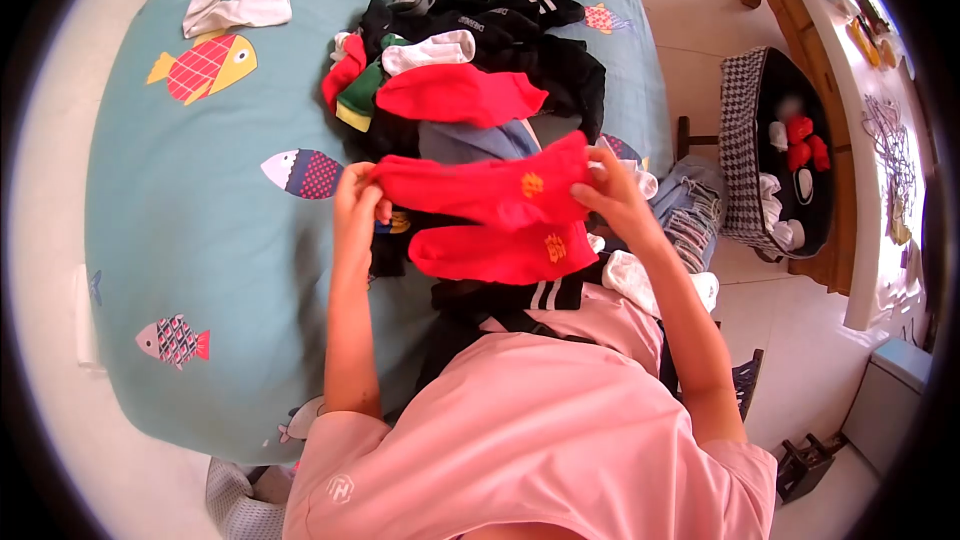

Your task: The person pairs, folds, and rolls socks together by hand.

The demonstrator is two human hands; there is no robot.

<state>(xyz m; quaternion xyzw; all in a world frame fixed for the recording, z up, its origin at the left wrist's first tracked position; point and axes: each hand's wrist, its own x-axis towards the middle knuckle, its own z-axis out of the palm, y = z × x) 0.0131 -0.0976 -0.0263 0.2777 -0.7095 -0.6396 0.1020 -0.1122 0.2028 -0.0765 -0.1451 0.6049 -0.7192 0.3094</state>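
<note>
A red sock [460, 190] with yellow lettering is stretched sideways between my two hands. My left hand [360, 202] pinches its left end, and my right hand [612, 198] grips the end near the lettering. Just below it, nearer my body, lies a second red sock [500, 252] with similar yellow lettering. Another red sock [460, 95] rests on the clothes pile beyond my hands, touching a white sock [430, 52]. Dark clothes [490, 25] and a blue-grey garment [480, 140] lie around and beneath these socks.
A bed with a teal fish-print sheet [220, 240] carries the pile and a white sock [240, 10] at the upper left. Right of the bed stands a houndstooth basket [742, 150] holding red and white items, beside a wooden-legged table [815, 90]. Ripped jeans [690, 210] hang near my right arm.
</note>
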